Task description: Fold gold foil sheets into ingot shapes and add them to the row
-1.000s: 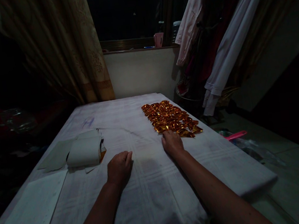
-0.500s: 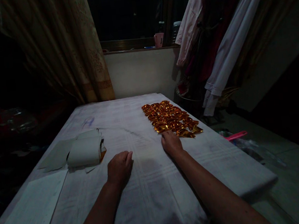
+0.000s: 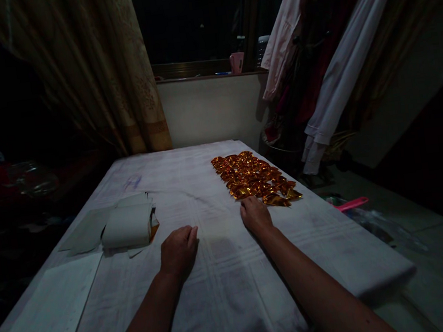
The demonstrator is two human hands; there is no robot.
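Observation:
A table under a white cloth [image 3: 226, 273] fills the view. Several shiny gold-orange folded foil pieces [image 3: 253, 178] lie in rows at its far right. My right hand [image 3: 255, 215] rests on the cloth at the near edge of those rows, fingers curled down and touching the nearest pieces; whether it grips one is hidden. Palm down on the cloth in the middle lies my left hand [image 3: 178, 251], its fingers loosely together and holding nothing. A stack of pale paper sheets [image 3: 129, 226] with a gold sheet peeking out beneath sits left of it.
A large pale sheet [image 3: 42, 322] lies at the near left corner. Curtains [image 3: 105, 78] hang behind the table on the left, clothes [image 3: 314, 68] on the right. A pink cup [image 3: 237, 62] stands on the window sill. A pink object [image 3: 351, 204] lies on the floor to the right.
Both hands stay where they were. The view has tilted up slightly, so everything sits a little lower in the picture.

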